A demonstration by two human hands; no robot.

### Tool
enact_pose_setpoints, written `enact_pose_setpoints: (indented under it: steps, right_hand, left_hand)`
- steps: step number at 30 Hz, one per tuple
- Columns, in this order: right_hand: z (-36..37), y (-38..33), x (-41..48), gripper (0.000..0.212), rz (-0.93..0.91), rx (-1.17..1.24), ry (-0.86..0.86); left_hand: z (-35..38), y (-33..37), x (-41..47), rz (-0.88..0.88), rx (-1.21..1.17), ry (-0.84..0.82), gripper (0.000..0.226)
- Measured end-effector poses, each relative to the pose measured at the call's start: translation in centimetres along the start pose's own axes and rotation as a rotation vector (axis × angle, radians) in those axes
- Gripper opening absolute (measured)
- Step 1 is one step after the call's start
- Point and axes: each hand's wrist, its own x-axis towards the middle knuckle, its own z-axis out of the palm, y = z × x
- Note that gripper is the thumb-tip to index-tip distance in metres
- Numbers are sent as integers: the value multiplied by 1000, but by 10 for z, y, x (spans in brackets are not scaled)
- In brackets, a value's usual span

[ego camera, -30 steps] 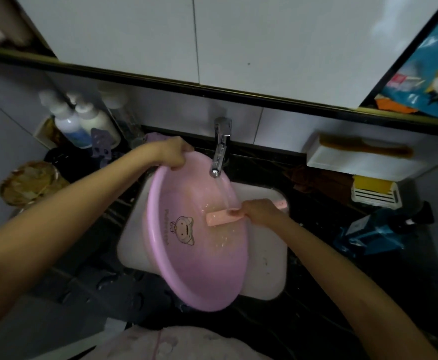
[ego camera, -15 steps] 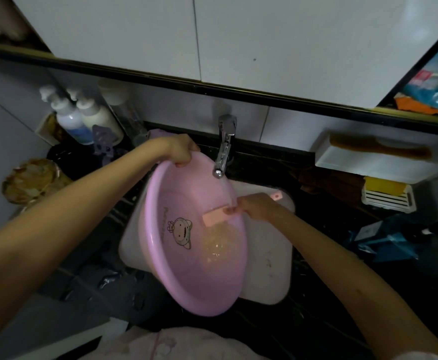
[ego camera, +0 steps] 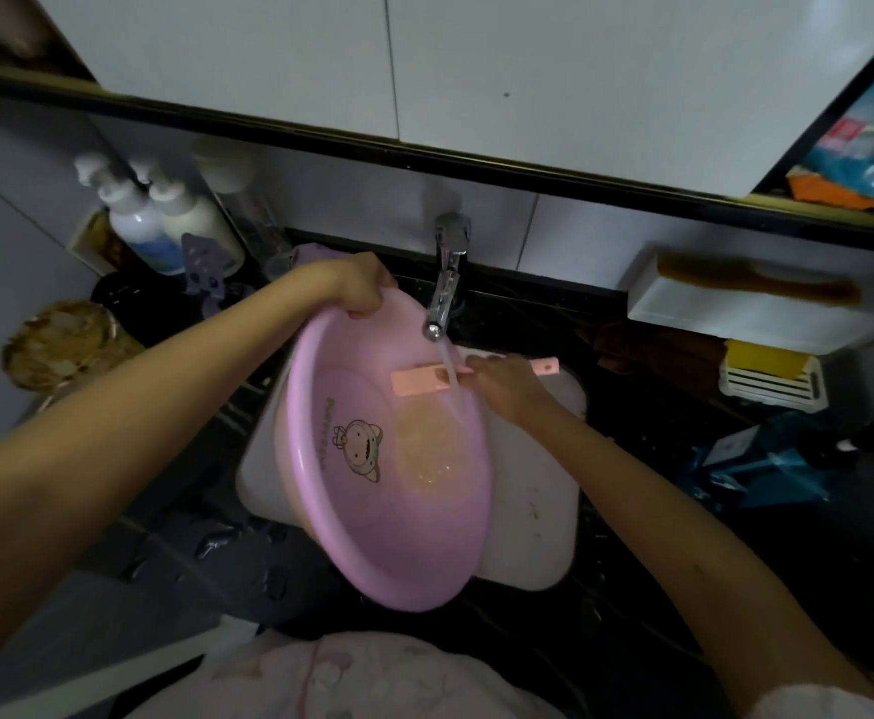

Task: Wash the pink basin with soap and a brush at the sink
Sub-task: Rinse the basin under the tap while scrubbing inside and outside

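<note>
The pink basin [ego camera: 372,521] with a cartoon print is held tilted over the white sink [ego camera: 533,531]. My left hand [ego camera: 359,288] grips its far rim. My right hand [ego camera: 502,384] holds the pink brush [ego camera: 422,380] by its handle, with the brush head over the basin's upper inside wall. Water runs from the chrome tap [ego camera: 445,282] onto the brush and collects in a soapy pool in the basin's lower right part.
Pump bottles [ego camera: 165,220] stand at the back left on the dark counter. A white shelf with a brown comb [ego camera: 751,288] and a yellow soap holder [ego camera: 767,371] are at the right. Blue packaging [ego camera: 767,469] lies on the right counter.
The brush has moved up from the basin's floor to its upper wall under the running water. More water has pooled in the basin. My left hand keeps its grip on the rim.
</note>
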Motion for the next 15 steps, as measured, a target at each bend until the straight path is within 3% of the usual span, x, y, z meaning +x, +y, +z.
enact_pose_setpoints:
  steps: [3, 5, 6, 9, 12, 15]
  right_hand:
    - [13, -12, -30, 50, 496, 680, -204]
    - [22, -15, -47, 58, 687, 929, -232]
    - [25, -14, -54, 71, 731, 954, -290]
    - [25, -13, -54, 100, 693, 726, -572]
    - [18, -11, -47, 97, 710, 589, -657]
    - [14, -10, -39, 87, 677, 651, -540]
  left_hand:
    - [0, -9, 0, 6, -24, 7, 61]
    - [0, -11, -1, 4, -29, 8, 64]
    - [1, -11, -2, 3, -38, 4, 64]
    - [0, -10, -10, -23, -93, 19, 66]
    - [0, -5, -33, -95, -150, 110, 64]
    - [17, 2, -74, -166, -171, 242, 66]
